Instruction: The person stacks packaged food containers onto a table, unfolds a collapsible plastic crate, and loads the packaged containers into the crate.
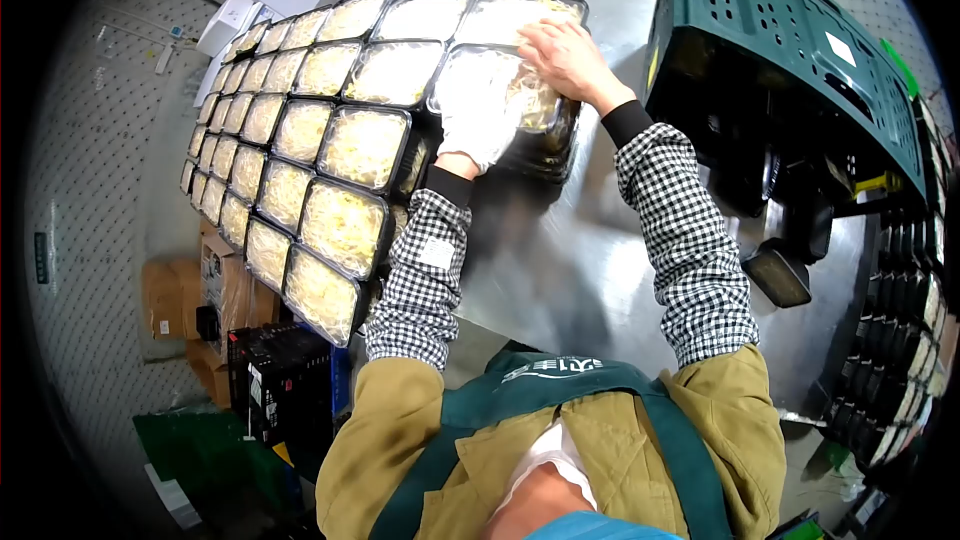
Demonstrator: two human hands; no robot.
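Clear-wrapped black trays [344,228] of pale sprouts stand in stacked rows on the left of the metal table. My left hand [480,112], in a white glove, lies over the near left part of a wrapped tray [540,105] at the front right of the stacks. The glare on the film and glove hides where its fingertips end. My right hand [562,58] is bare and rests at the back edge of that same tray, fingers pointing left and slightly spread, palm down.
A dark green perforated crate [790,10] lies at the right, with black empty trays [778,275] spilling by its opening on the metal table [530,270]. More stacked trays [905,330] stand at the far right. Cardboard boxes [172,312] are on the floor at the left.
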